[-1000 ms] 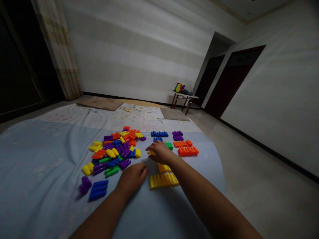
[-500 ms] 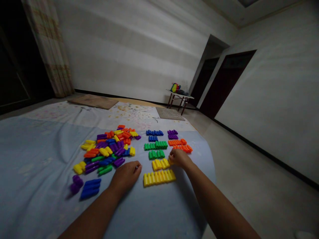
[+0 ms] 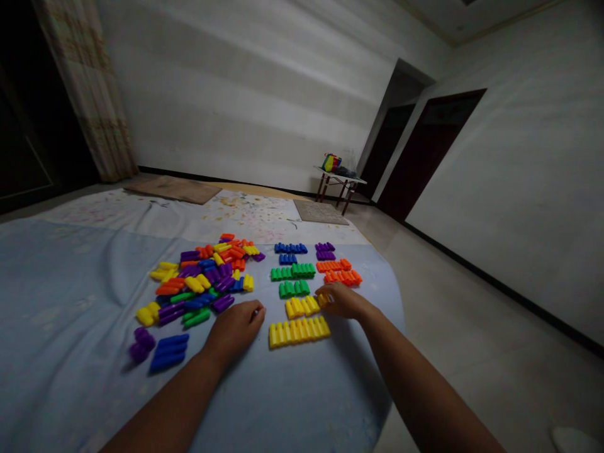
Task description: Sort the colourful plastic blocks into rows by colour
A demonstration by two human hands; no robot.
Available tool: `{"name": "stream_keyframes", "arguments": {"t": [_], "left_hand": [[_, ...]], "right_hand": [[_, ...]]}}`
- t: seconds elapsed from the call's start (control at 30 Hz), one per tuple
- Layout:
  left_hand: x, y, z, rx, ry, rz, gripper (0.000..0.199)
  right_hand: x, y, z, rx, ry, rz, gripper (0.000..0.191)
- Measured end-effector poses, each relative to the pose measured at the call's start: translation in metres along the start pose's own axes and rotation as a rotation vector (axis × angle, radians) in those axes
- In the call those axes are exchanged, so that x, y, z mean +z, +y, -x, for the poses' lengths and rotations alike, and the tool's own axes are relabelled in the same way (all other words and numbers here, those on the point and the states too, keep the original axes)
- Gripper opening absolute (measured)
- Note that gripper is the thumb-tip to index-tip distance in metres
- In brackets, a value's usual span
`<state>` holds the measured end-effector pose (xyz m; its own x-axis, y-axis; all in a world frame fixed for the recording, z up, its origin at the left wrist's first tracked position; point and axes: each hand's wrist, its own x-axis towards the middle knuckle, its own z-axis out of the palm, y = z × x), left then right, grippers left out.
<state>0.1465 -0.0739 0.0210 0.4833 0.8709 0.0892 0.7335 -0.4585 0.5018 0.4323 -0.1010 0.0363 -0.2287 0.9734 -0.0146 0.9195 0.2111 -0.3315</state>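
Observation:
At the right end of a short row of yellow plastic pieces (image 3: 302, 307), my right hand (image 3: 346, 301) has its fingers around a yellow plastic piece (image 3: 323, 300). A longer yellow row (image 3: 299, 331) lies nearer to me, beneath that one. My left hand (image 3: 236, 327) rests on the cloth with its fingers curled in; whatever is inside them is hidden. It sits between the yellow rows and a mixed heap of coloured pieces (image 3: 212, 277). Close to its left are blue pieces lying side by side (image 3: 170, 352) and a blurred purple cluster (image 3: 141, 345).
Beyond the yellow rows lie green rows (image 3: 293, 289), blue rows (image 3: 290, 248), orange rows (image 3: 343, 277) and purple rows (image 3: 325, 251). The blue tablecloth (image 3: 283, 396) ends in a curved edge at right. Two boards (image 3: 321, 212) rest at the far side.
The right hand's fingers have opened slightly, showing more of the yellow piece at the row's end. The left hand stays in place. The view has shifted a little.

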Motion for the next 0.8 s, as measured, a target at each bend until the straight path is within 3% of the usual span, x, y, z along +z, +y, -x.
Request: {"name": "stream_keyframes", "arguments": {"t": [0.2, 0.4, 0.8], "left_hand": [[-0.003, 0.001, 0.001, 0.008, 0.002, 0.009, 0.033], [-0.004, -0.002, 0.001, -0.01, 0.028, -0.021, 0.034], [-0.004, -0.005, -0.001, -0.039, 0.025, -0.064, 0.034]], "right_hand": [[-0.003, 0.003, 0.01, 0.033, 0.124, -0.038, 0.043], [-0.006, -0.018, 0.025, -0.03, 0.239, -0.188, 0.046], [-0.007, -0.032, 0.056, -0.06, 0.071, -0.183, 0.041]]}}
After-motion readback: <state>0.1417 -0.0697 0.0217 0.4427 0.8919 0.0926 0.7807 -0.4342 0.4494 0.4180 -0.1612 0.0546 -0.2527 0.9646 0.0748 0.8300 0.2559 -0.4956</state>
